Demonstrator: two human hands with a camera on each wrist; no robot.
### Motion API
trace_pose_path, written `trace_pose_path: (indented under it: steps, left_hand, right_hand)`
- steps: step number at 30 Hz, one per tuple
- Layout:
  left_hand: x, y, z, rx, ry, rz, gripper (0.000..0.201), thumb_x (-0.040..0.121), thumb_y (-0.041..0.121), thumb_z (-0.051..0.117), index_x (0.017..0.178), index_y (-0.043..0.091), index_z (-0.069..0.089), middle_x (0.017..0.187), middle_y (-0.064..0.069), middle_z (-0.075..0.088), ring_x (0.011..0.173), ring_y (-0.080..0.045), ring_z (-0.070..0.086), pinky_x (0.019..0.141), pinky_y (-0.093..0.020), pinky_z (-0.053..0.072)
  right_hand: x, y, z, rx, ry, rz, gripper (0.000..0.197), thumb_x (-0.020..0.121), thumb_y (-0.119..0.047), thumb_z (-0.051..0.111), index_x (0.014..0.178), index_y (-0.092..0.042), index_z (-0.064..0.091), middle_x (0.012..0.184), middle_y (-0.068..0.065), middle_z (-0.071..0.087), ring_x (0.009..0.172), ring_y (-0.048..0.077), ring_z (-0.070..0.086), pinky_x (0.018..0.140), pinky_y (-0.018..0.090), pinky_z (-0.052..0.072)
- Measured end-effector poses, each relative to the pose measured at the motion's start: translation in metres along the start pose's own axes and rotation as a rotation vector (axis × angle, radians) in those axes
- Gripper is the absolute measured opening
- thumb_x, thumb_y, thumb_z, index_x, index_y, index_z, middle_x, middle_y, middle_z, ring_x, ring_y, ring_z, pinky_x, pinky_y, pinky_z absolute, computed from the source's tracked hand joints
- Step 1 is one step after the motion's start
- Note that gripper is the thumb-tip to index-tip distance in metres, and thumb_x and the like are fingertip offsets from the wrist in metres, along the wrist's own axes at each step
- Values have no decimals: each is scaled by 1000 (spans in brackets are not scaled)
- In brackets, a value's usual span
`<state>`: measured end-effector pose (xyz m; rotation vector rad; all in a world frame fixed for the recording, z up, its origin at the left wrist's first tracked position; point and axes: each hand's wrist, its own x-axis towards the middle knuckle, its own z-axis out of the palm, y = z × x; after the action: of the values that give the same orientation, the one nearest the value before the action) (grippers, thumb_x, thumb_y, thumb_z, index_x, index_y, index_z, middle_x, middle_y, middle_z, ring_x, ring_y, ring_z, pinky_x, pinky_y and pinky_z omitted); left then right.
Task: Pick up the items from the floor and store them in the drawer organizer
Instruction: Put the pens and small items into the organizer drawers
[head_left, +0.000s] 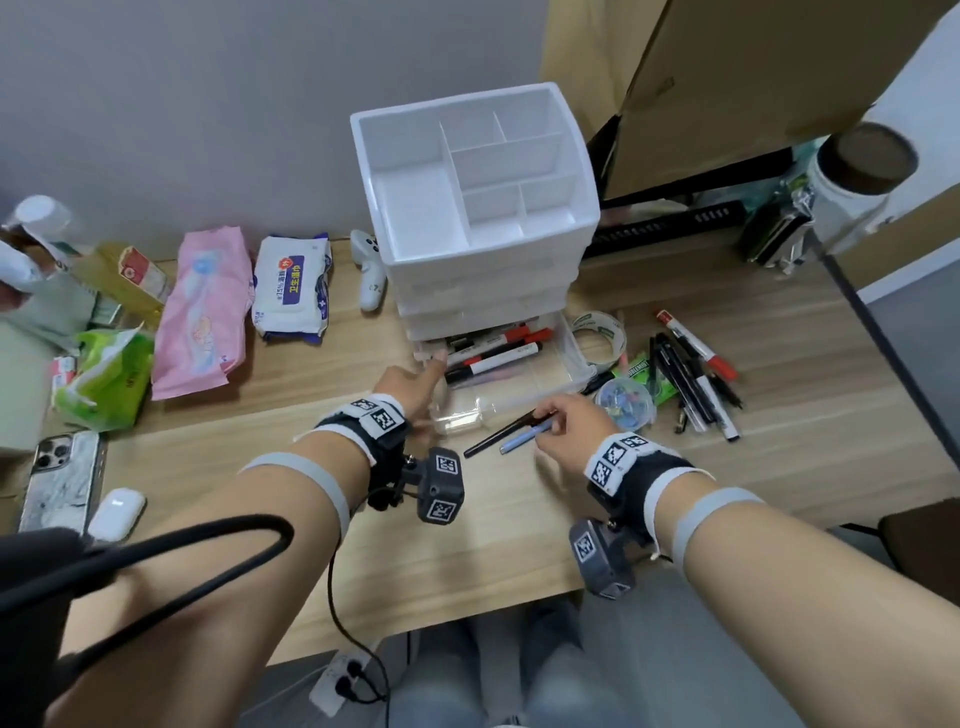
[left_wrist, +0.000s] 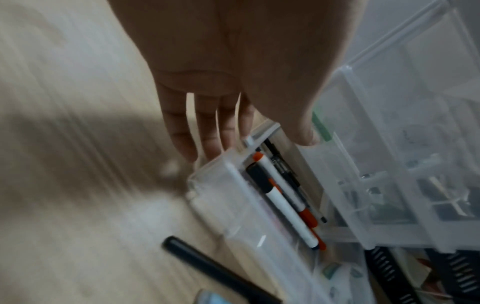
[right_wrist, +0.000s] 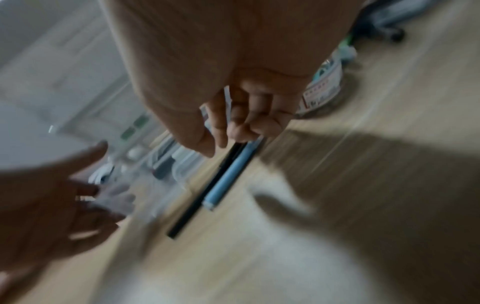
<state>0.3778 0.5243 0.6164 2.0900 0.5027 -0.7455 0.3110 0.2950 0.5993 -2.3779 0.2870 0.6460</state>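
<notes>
White organizer (head_left: 480, 197) stands at the far side of the floor, its clear bottom drawer (head_left: 563, 358) pulled out toward the viewer. Task partly done: several markers (head_left: 493, 353) already lie in the drawer's left part; its right part looks bare. Left to store, to the drawer's right: a pile of pens (head_left: 691, 379), a tape roll (head_left: 602, 332), a tub of clips (head_left: 625, 404). Left hand (head_left: 410, 379), fingers straight, touches the drawer's left near corner. Right hand (head_left: 569, 415) pinches a black pen (head_left: 498, 434) and a light blue pen (head_left: 524, 434) together, slender and parallel, just before the drawer front
</notes>
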Motion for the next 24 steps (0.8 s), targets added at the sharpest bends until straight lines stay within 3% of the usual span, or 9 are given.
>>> trace_pose_path:
  steps: [2, 5, 8, 11, 16, 18, 20, 22, 24]
  left_hand:
    - [-9, -9, 7, 79, -48, -49, 90, 81, 86, 28, 96, 6, 66, 96, -11, 68, 79, -27, 64, 70, -33, 49]
    - [-11, -34, 20, 51, 72, -60, 102, 70, 94, 22, 86, 5, 70, 85, -12, 72, 80, -31, 68, 82, -41, 53]
    - [-12, -59, 38, -123, 92, -127, 78, 83, 69, 31, 73, 3, 73, 73, -12, 75, 69, -30, 69, 85, -49, 57]
    - [-20, -65, 58, -121, 60, -71, 50, 92, 37, 41, 66, 12, 75, 69, -5, 75, 69, -27, 69, 86, -45, 57]
    - [-39, -46, 93, 357, 75, 333, 9, 84, 31, 62, 88, 23, 61, 87, 3, 62, 82, -19, 59, 74, -33, 53]
    - [-41, -41, 109, 526, 145, 513, 24, 83, 31, 65, 105, 24, 60, 99, 5, 56, 92, -17, 52, 82, -32, 49]
    - [-39, -40, 123, 661, 208, 604, 43, 84, 28, 65, 125, 21, 56, 111, 1, 56, 101, -20, 51, 89, -32, 46]
    - [-35, -38, 136, 742, 253, 607, 46, 86, 24, 62, 131, 20, 52, 117, -1, 55, 104, -23, 50, 90, -35, 46]
    - [-31, -35, 142, 795, 260, 598, 39, 88, 23, 59, 127, 20, 53, 117, 0, 54, 105, -25, 49, 86, -37, 47]
  right_hand:
    - [0, 9, -4, -196, -13, -74, 37, 83, -18, 61, 119, -26, 56, 113, -3, 47, 91, 20, 60, 85, 33, 52]
    - [0, 18, -6, -348, -57, -143, 51, 84, -17, 61, 132, -24, 46, 125, -2, 37, 89, 21, 61, 87, 39, 55]
    - [2, 22, -4, -391, -19, -148, 49, 85, -13, 61, 131, -21, 44, 125, 0, 34, 83, 23, 61, 80, 40, 57]
    - [5, 27, -5, -481, 19, -143, 46, 85, -11, 61, 127, -20, 43, 127, 2, 34, 75, 24, 58, 68, 39, 56]
    - [10, 39, -11, -604, 12, -197, 51, 81, -9, 67, 126, -17, 43, 129, 5, 34, 72, 24, 56, 66, 41, 57]
    - [11, 40, -16, -634, 0, -216, 48, 79, -6, 69, 121, -13, 46, 127, 7, 36, 80, 25, 58, 71, 42, 57]
    - [11, 41, -23, -650, -26, -228, 45, 78, -8, 72, 116, -11, 49, 127, 9, 37, 90, 26, 57, 75, 39, 54]
    - [10, 46, -29, -694, -47, -262, 42, 77, -6, 72, 113, -9, 50, 129, 12, 37, 96, 28, 56, 72, 37, 46]
    - [9, 52, -31, -725, -58, -317, 35, 78, 3, 64, 109, -7, 50, 127, 14, 38, 95, 30, 54, 68, 37, 40]
